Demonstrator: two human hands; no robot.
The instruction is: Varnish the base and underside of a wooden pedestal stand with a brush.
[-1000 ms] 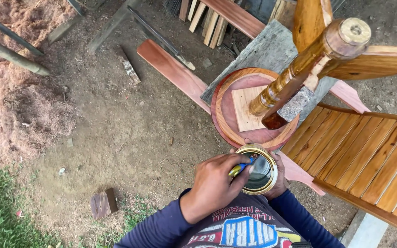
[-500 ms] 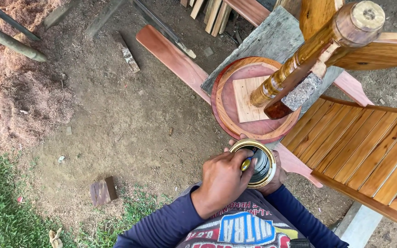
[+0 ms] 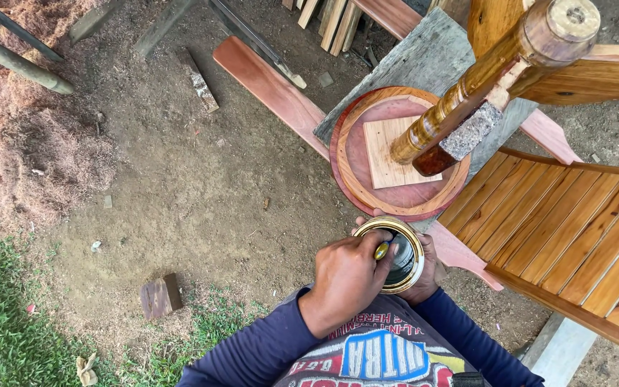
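My left hand [image 3: 345, 283] is closed around a brush handle [image 3: 381, 251] dipped into the open tin [image 3: 395, 254], which my right hand [image 3: 431, 276] cups from below. The round wooden piece [image 3: 395, 154] lies just ahead, beyond the tin.

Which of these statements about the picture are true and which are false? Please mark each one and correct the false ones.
1. The left hand holds a tool with a yellow and blue handle over the open round can. True.
2. The right hand rests on the slatted wooden seat. False: it cups the can from the far side.
3. A square wooden piece lies inside the round reddish wooden disc. True.
4. The small dark wood block sits on top of the disc. False: it lies on the dirt ground near the grass.
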